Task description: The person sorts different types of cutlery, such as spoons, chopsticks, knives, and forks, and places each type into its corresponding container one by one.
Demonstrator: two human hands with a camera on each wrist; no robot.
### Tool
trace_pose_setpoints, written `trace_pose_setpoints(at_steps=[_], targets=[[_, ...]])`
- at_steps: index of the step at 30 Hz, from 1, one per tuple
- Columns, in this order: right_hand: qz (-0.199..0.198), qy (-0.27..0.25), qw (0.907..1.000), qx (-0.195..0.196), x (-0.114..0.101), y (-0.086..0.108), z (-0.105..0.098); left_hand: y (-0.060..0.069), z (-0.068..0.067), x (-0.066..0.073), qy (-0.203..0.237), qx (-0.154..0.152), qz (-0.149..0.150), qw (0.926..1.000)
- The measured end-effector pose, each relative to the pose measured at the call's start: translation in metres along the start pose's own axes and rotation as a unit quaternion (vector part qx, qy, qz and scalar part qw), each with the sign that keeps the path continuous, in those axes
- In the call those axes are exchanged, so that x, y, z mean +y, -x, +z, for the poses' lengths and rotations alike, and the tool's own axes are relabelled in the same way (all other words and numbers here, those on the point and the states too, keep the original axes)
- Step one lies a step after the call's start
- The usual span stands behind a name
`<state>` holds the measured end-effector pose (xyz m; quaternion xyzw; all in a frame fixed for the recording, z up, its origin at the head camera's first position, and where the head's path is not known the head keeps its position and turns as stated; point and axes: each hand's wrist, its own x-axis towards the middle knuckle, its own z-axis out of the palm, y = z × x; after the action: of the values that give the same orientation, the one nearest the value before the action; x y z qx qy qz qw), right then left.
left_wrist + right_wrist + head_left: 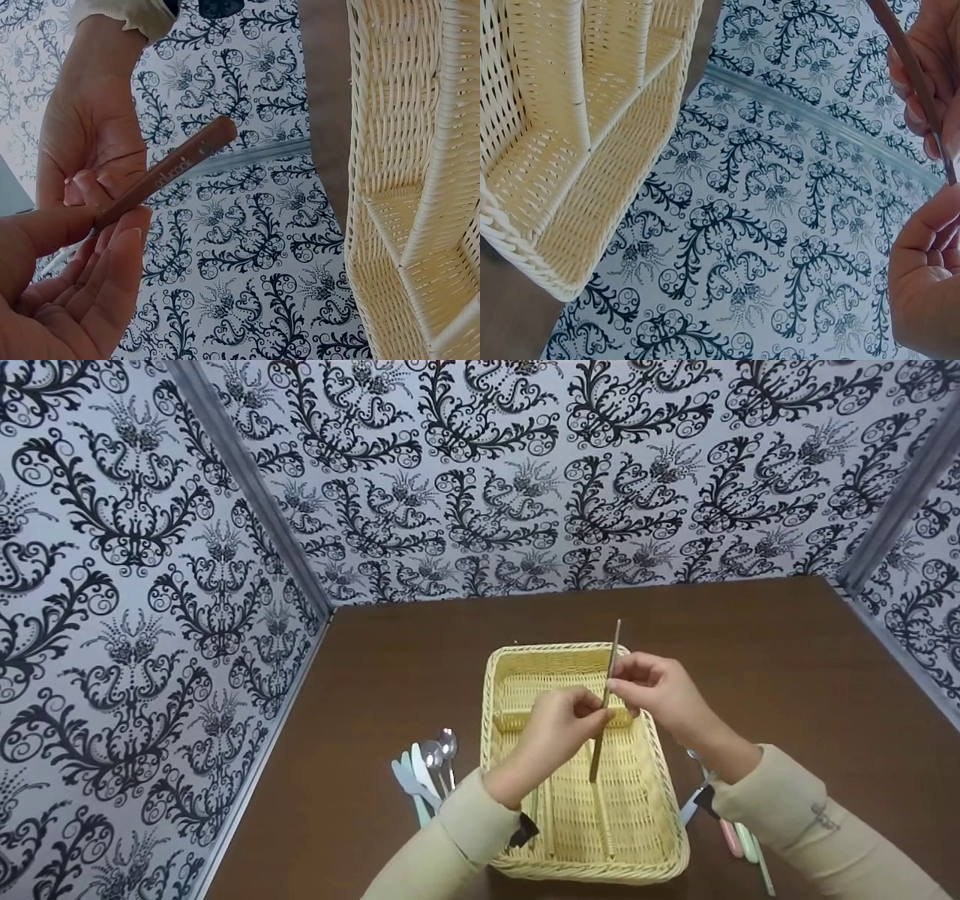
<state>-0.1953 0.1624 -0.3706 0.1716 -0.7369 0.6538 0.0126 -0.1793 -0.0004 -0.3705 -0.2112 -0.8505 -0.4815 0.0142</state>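
Observation:
Both hands hold one slim chopstick (pixel 598 757) above the wicker basket (pixel 660 840). It has a brown handle with pale lettering, seen in the left wrist view, and a thin metal end. My left hand (pixel 559 724) pinches it near the middle, at the handle. Higher up, the thumb and fingers of my right hand (pixel 664 690) pinch the metal part. The chopstick stands tilted, metal end up and away, brown end down over the basket's long compartments. In the right wrist view the basket (pixel 630 180) shows its dividers.
Left of the basket lie metal spoons (pixel 448 744) and light-blue and white handled cutlery (pixel 409 780). On its right, partly under the right sleeve, are pieces with pink (pixel 730 838) and green (pixel 747 842) handles. Patterned walls (pixel 480 495) border the brown table (pixel 390 660).

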Motion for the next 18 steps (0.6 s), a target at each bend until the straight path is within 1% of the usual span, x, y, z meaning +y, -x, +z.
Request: trace_pose_setpoints(at_steps=[3,5,6,7,8,9,10,11,12,13,14,15,17,18], targets=[[-0.001,-0.003,1.0,0.001,-0.002,-0.001,0.0,-0.001,-0.002,0.002,-0.001,-0.002,-0.003,1.0],[-0.003,-0.004,1.0,0.0,-0.004,-0.002,-0.001,-0.002,-0.006,0.002,0.001,-0.005,-0.019,0.9998],[-0.006,-0.004,1.0,-0.001,-0.004,-0.002,-0.002,-0.003,-0.009,0.0,-0.008,-0.006,-0.029,0.9995],[-0.007,-0.005,1.0,-0.002,-0.004,-0.003,-0.004,-0.004,-0.012,-0.004,-0.019,-0.008,-0.045,0.9988],[-0.01,-0.008,0.9999,-0.003,-0.004,-0.004,-0.006,-0.005,-0.015,-0.01,-0.045,-0.01,-0.063,0.9969],[-0.012,-0.012,0.9998,-0.003,-0.003,-0.004,-0.008,-0.005,-0.019,-0.017,-0.074,-0.018,-0.085,0.9935],[-0.013,-0.016,0.9998,-0.002,-0.001,-0.004,-0.011,-0.005,-0.021,-0.026,-0.111,-0.029,-0.105,0.9878],[-0.012,-0.019,0.9997,0.0,0.0,-0.003,-0.014,-0.005,-0.023,-0.036,-0.153,-0.043,-0.125,0.9793],[-0.008,-0.022,0.9997,0.004,0.002,-0.002,-0.017,-0.004,-0.025,-0.046,-0.179,-0.061,-0.149,0.9706],[-0.001,-0.02,0.9998,0.005,0.004,-0.002,-0.02,-0.003,-0.025,-0.056,-0.206,-0.079,-0.167,0.9609],[0.006,-0.016,0.9998,0.004,0.006,-0.001,-0.023,-0.002,-0.026,-0.066,-0.22,-0.103,-0.191,0.9511],[0.019,-0.009,0.9998,0.003,0.008,0.001,-0.026,-0.001,-0.025,-0.075,-0.223,-0.131,-0.216,0.9415],[0.046,0.005,0.9989,-0.006,0.011,0.002,-0.03,-0.001,-0.024,-0.088,-0.209,-0.19,-0.267,0.9212],[0.058,0.016,0.9981,-0.013,0.013,0.003,-0.032,-0.002,-0.023,-0.093,-0.199,-0.226,-0.291,0.908]])
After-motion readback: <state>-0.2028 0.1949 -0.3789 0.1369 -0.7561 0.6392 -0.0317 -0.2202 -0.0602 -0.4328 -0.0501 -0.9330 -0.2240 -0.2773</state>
